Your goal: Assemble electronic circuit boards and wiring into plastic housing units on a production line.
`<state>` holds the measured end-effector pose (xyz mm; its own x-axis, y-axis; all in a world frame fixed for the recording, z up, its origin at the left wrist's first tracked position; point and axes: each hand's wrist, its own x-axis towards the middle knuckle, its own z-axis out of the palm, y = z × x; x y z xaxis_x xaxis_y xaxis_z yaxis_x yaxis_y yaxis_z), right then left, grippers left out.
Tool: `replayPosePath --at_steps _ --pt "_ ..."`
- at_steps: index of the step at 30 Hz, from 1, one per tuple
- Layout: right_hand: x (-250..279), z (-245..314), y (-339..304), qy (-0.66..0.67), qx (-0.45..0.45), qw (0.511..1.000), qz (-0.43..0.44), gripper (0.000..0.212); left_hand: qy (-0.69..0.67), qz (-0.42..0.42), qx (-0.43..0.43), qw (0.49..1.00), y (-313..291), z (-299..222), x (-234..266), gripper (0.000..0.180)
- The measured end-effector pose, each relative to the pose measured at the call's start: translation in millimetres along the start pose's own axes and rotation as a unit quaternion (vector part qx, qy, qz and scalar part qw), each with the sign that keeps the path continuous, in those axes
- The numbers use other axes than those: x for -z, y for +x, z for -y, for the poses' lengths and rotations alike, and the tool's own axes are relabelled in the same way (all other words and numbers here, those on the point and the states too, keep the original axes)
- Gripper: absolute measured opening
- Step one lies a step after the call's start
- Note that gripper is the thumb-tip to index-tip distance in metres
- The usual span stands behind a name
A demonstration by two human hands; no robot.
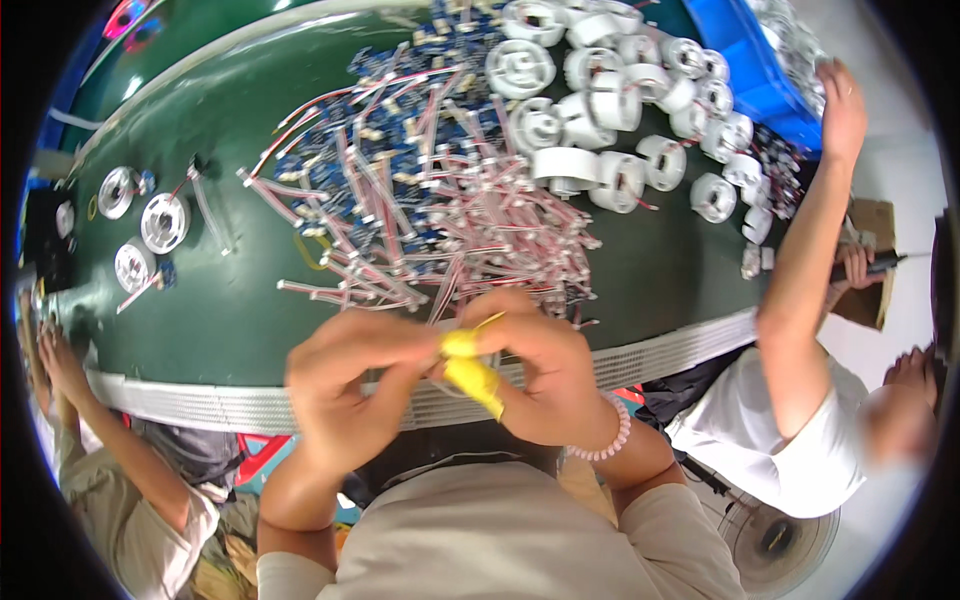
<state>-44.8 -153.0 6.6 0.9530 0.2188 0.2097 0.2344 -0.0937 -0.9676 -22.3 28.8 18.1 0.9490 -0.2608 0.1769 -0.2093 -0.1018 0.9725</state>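
My left hand [350,385] and my right hand [545,370] meet at the table's near edge, both with fingers pinched together. What they pinch is small, blurred and mostly hidden by the fingers. Yellow wraps [470,380] cover fingertips of my right hand, and a pink beaded bracelet [608,430] circles that wrist. Just beyond my hands lies a heap of red-and-white cables [510,235] with white connectors. Blue circuit boards [400,130] are piled up behind the cables.
White round plastic housings [615,100] crowd the far right of the green table [250,330], beside a blue bin [745,60]. Several white ring parts [165,222] lie at left. A co-worker's arm [800,260] reaches to the bin; another person's arm [120,425] is at left.
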Motion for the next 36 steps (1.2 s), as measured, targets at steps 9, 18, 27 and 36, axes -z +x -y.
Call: replayPosePath --at_steps 9,18,27,36 --pt "107.8 -32.6 -8.6 -0.198 -0.012 0.887 -0.417 0.023 0.143 -0.29 -0.01 0.946 -10.8 10.5 161.1 0.017" --pt "105.4 -36.5 1.0 -0.012 -0.12 0.902 -0.416 0.017 0.56 -0.2 -0.189 0.782 54.5 7.6 82.0 0.024" --pt "93.2 -35.3 -1.5 0.116 -0.133 0.926 -0.333 0.021 0.495 0.072 -0.076 0.863 81.1 31.2 45.8 0.029" --pt "97.5 -62.1 4.1 -0.16 0.056 0.936 -0.307 0.024 0.392 0.043 -0.076 0.916 75.1 40.8 50.1 0.017"
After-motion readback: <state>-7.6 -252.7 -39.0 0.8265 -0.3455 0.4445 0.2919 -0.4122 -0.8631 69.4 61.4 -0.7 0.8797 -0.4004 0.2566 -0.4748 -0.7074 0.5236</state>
